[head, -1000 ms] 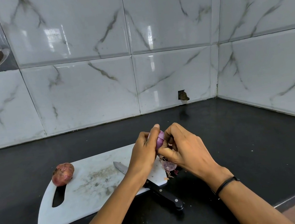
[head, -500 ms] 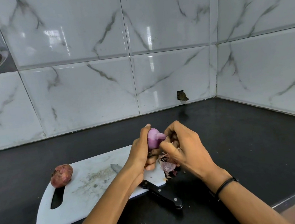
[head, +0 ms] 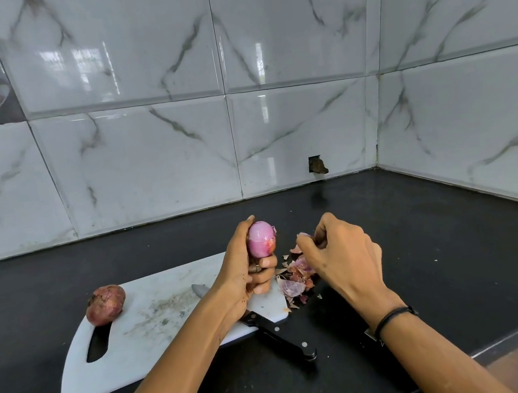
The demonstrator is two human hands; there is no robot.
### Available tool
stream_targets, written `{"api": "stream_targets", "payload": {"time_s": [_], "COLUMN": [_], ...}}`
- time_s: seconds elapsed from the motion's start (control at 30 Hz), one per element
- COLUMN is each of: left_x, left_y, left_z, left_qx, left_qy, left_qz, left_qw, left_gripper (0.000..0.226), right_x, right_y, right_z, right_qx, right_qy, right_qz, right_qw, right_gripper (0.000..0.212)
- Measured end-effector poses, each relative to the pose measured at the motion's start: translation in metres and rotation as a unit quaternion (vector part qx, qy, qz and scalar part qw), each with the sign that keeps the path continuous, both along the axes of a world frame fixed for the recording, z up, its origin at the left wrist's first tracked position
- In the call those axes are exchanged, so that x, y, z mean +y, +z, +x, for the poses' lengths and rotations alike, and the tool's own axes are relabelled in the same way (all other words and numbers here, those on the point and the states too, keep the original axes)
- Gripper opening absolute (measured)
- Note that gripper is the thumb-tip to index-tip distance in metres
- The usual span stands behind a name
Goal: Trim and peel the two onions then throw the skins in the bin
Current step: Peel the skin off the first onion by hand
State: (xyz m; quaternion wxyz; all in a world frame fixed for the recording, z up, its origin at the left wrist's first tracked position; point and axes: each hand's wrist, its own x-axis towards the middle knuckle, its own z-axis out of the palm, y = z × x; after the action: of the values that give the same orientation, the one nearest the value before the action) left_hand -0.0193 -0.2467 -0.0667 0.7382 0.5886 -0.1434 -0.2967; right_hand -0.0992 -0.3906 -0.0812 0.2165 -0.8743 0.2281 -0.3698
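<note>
My left hand grips a mostly peeled pink onion upright above the right end of the white cutting board. A scrap of skin still clings to its right side. My right hand is a little to the right of it and pinches a piece of onion skin. A pile of loose skins lies on the black counter between the hands, by the board's right edge. The second onion, brown and unpeeled, lies on the board's left end.
A black-handled knife lies across the board's near right corner, its blade partly under my left forearm. The black counter runs into a tiled corner at the back right. Its front edge is at the lower right.
My right hand has pulled away to the right with a piece of skin. The left hand has turned the onion upright, showing its peeled pink side.
</note>
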Motion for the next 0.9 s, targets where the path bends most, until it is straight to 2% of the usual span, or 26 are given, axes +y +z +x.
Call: {"api": "stream_targets", "payload": {"time_s": [0.17, 0.3, 0.43, 0.53, 0.63, 0.7, 0.9], "left_x": [0.000, 0.002, 0.003, 0.004, 0.002, 0.000, -0.002], "left_y": [0.001, 0.000, 0.000, 0.002, 0.002, 0.001, 0.001], "left_z": [0.002, 0.001, -0.001, -0.002, -0.003, -0.005, -0.009], "left_qx": [-0.002, -0.011, 0.002, -0.007, -0.008, -0.003, -0.009], "left_qy": [-0.023, -0.034, -0.030, -0.019, -0.004, -0.008, -0.003], "left_qz": [-0.005, 0.014, 0.004, 0.006, -0.004, -0.003, 0.005], "left_qw": [1.000, 0.999, 1.000, 1.000, 1.000, 1.000, 1.000], "left_gripper": [0.057, 0.056, 0.061, 0.066, 0.061, 0.058, 0.062], "right_x": [0.000, 0.002, 0.007, 0.010, 0.012, 0.012, 0.012], "right_y": [-0.005, -0.002, 0.000, 0.002, 0.003, 0.003, 0.001], "right_z": [0.002, 0.001, -0.001, -0.002, -0.003, -0.002, 0.001], "right_qx": [0.063, -0.005, -0.100, -0.136, -0.143, -0.152, -0.162], "right_qy": [0.045, 0.119, 0.205, 0.267, 0.297, 0.302, 0.316], "right_qz": [-0.030, -0.023, -0.022, -0.034, -0.039, -0.047, -0.051], "right_qw": [0.997, 0.993, 0.973, 0.953, 0.943, 0.940, 0.933], "right_gripper": [0.024, 0.007, 0.015, 0.016, 0.040, 0.047, 0.041]}}
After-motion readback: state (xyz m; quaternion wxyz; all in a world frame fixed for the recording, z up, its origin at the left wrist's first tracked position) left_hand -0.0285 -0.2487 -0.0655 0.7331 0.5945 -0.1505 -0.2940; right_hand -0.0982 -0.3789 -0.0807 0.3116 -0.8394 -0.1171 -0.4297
